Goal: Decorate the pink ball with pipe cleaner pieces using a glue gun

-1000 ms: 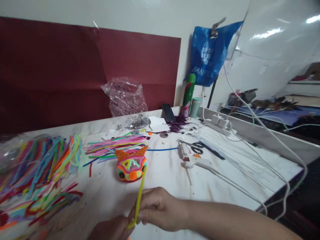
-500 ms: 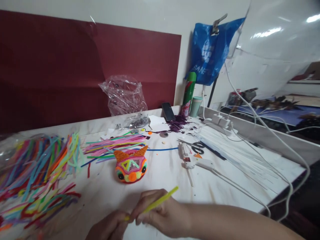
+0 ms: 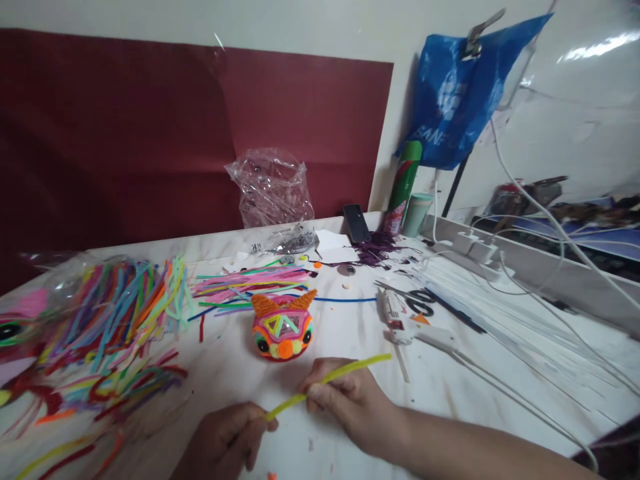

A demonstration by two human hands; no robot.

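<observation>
A short yellow pipe cleaner stretches between my two hands, low over the table. My left hand pinches its lower left end. Farther along, my right hand grips it between thumb and fingers, and the free end points up to the right. Just beyond my hands sits a colourful pipe-cleaner animal head with orange ears, black eyes and an orange nose. To the right, a white hot glue gun rests on the table, with black-handled scissors beside it.
Many loose pipe cleaners lie at the left, near another partly visible craft piece. White glue sticks, cables and a power strip occupy the right. A phone, green can and cup stand at the back.
My hands have moved apart along the yellow pipe cleaner, showing more of it between them. The camera view has swung left, so things appear farther right.
</observation>
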